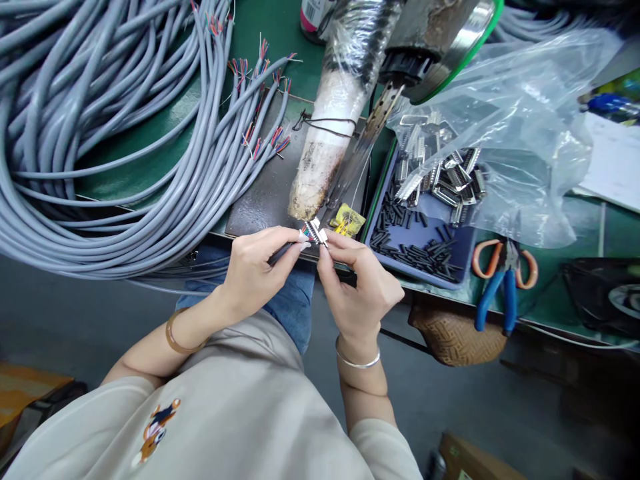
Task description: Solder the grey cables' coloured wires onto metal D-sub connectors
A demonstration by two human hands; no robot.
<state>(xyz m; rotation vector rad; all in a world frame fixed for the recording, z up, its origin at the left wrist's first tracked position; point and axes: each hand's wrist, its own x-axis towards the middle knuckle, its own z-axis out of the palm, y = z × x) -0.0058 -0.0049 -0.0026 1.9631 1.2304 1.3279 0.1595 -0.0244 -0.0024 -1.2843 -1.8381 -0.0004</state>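
Note:
A small metal connector point(315, 231) with a row of pins is held between both hands, just below the tip of a white wrapped nozzle point(320, 153). My left hand point(260, 270) pinches thin coloured wires at the connector's left side, thumb and forefinger pressed together. On the right side, my right hand point(357, 280) grips the connector's end between thumb and fingers. A yellow sponge point(349, 220) lies just behind the right fingertips. Where the wires meet the pins is too small to tell.
Grey cables point(175, 220) with stripped ends fill the left. At right, a blue tray point(453, 279) holds black tubes and metal connectors, partly under a plastic bag point(540, 147). Pliers point(505, 287) and orange-handled scissors point(484, 260) lie at the table edge.

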